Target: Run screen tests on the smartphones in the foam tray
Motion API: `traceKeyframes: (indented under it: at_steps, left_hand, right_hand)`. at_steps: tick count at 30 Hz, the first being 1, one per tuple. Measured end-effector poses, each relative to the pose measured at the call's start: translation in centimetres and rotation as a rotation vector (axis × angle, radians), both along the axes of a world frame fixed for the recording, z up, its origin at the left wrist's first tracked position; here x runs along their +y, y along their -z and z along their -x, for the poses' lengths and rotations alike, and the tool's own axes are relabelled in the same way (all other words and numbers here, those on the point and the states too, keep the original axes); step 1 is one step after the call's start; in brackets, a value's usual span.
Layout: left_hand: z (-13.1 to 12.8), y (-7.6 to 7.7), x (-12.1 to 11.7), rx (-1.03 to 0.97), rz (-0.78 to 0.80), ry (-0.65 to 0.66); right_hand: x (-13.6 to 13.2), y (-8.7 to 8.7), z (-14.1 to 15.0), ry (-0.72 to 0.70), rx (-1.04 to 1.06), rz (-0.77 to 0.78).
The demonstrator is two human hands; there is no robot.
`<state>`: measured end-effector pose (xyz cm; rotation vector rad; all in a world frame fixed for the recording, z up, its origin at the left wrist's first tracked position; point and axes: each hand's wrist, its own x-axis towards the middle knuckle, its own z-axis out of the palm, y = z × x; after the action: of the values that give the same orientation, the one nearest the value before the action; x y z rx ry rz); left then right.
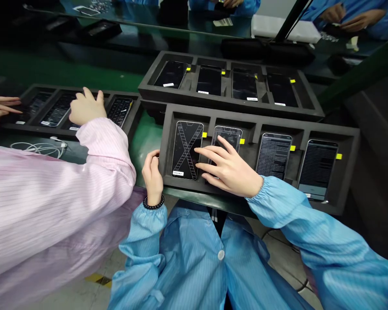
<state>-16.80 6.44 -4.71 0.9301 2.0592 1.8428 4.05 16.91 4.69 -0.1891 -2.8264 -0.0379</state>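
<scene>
A dark foam tray (349, 172) lies before me with several smartphones in separate compartments. My left hand (153, 174) is closed round the tray's left edge, a black beaded band on its wrist. Over the two left phones, my right hand (228, 168) is open with fingers spread. Its fingertips reach the right edge of the leftmost phone (184, 150), whose screen shows a crossed ladder pattern. Beneath the hand, the second phone (229, 132) is partly hidden; whether the fingers touch the glass I cannot tell. Text fills the screens of the third phone (274, 155) and the rightmost phone (318, 170).
Behind stands another foam tray (229, 98) holding several dark-screened phones. To my left, a co-worker in a pink striped sleeve (106, 146) has a hand over a third tray (134, 114). A white cable (40, 147) lies near it. Other people work across the bench.
</scene>
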Motion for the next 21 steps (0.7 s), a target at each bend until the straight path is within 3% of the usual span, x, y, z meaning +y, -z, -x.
traceKeyframes:
  at_steps: [5,9,13,17,21]
  left_hand:
    - [0.1,0.2,0.0,0.01,0.015,-0.018]
    - [0.1,0.5,-0.1,0.014,0.021,-0.025]
    - [0.1,0.8,-0.1,0.012,0.024,-0.029]
    - [0.1,1.0,-0.2,0.004,0.018,-0.037]
    - [0.2,1.1,-0.1,0.001,0.033,-0.044]
  right_hand:
    - [0.6,-1.2,-2.0,0.066,0.066,-0.036]
    - [2.8,-1.8,-5.0,0.333,0.14,-0.114]
    - [4.6,-1.2,-6.9,0.548,0.131,-0.151]
    - [4.8,-0.6,-6.2,0.563,0.096,-0.139]
    - [4.4,-0.7,-3.9,0.478,0.07,-0.129]
